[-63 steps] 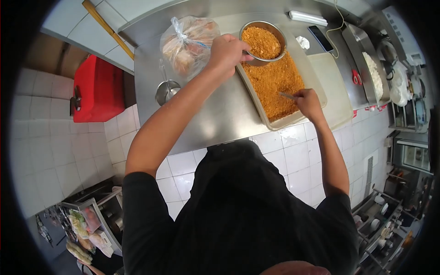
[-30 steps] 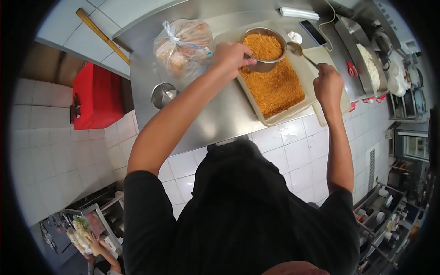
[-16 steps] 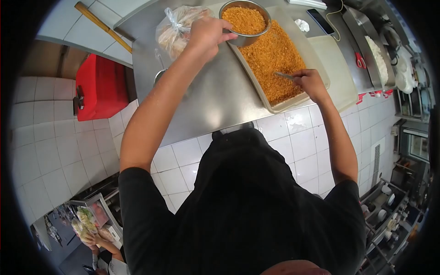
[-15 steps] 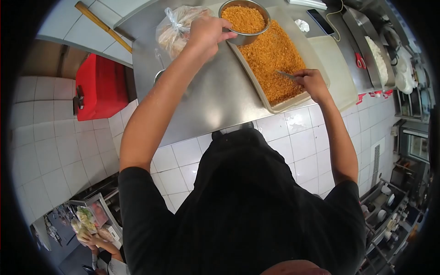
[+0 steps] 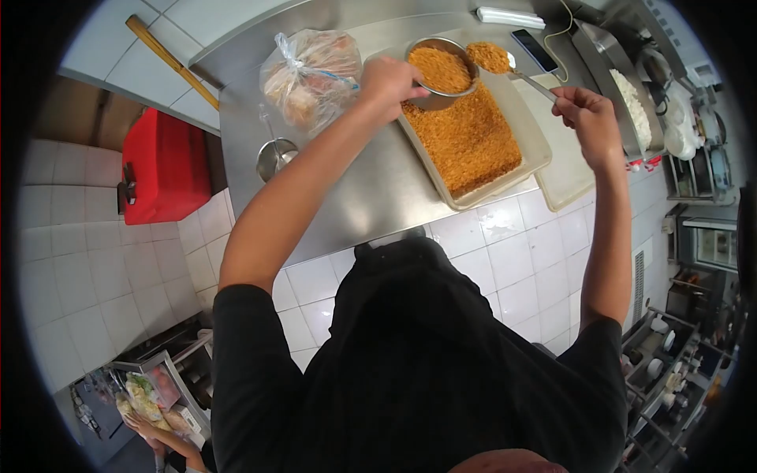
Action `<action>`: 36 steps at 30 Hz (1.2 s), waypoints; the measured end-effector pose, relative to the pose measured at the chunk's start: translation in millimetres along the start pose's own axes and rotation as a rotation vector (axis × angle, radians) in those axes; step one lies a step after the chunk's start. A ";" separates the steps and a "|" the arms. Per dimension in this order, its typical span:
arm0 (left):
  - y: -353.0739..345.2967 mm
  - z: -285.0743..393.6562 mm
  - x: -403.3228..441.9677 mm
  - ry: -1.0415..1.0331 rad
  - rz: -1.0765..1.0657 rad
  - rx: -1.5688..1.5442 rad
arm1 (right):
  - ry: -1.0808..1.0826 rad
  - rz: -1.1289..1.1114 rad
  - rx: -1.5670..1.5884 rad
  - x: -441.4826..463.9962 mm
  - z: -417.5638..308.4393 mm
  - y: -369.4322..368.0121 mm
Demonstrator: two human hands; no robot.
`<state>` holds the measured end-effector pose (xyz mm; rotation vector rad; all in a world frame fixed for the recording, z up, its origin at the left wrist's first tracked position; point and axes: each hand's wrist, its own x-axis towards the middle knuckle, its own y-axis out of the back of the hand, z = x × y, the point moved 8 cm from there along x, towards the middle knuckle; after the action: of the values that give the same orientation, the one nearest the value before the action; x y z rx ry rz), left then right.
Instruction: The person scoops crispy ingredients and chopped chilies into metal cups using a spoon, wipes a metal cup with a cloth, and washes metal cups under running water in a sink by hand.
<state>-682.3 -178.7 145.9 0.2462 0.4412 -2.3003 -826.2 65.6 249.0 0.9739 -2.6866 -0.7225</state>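
Note:
My left hand (image 5: 389,85) grips the rim of a round metal bowl (image 5: 456,101), tilted and full of orange crumbs (image 5: 438,69). The bowl is over the far left part of a rectangular tray (image 5: 538,155). A bed of the same orange crumbs (image 5: 465,142) covers most of the tray's floor. In my right hand (image 5: 587,118) is the handle of a metal spoon (image 5: 538,87). A heap of crumbs sits on the spoon's bowl, just right of the metal bowl's rim.
Left on the steel counter (image 5: 347,201) lie a knotted plastic bag (image 5: 311,75) and a small metal cup (image 5: 276,158). A phone (image 5: 535,50) and a metal container of white food (image 5: 628,110) stand at right. A co-worker's hands (image 5: 146,426) handle food at lower left.
My right hand has lifted the spoon out of the tray, loaded with crumbs, and brought it up beside the bowl. The view has shifted slightly.

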 end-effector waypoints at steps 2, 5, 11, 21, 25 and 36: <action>-12.0 -14.2 2.5 0.060 -0.035 -0.128 | 0.258 0.204 -0.232 -13.8 -20.2 -13.7; -24.9 -20.3 -5.0 0.134 -0.039 -0.217 | 0.703 0.446 -0.683 -48.5 -29.0 -51.4; -22.9 -10.0 -11.4 0.086 -0.036 -0.120 | 0.647 0.526 -0.537 -57.3 -8.4 -65.3; 21.1 17.6 -4.5 -0.027 0.017 -0.079 | 0.186 0.102 -0.787 -3.0 89.1 -92.4; 29.9 35.2 -12.1 -0.072 0.058 -0.057 | -0.015 -0.131 -0.357 -15.0 110.4 -120.6; 37.1 31.1 7.2 -0.099 0.089 -0.004 | -0.268 -0.073 0.097 -10.1 95.5 -56.4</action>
<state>-661.7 -219.4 163.6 0.1459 0.3776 -2.2132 -819.5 70.8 137.9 1.0726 -2.9541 -0.7959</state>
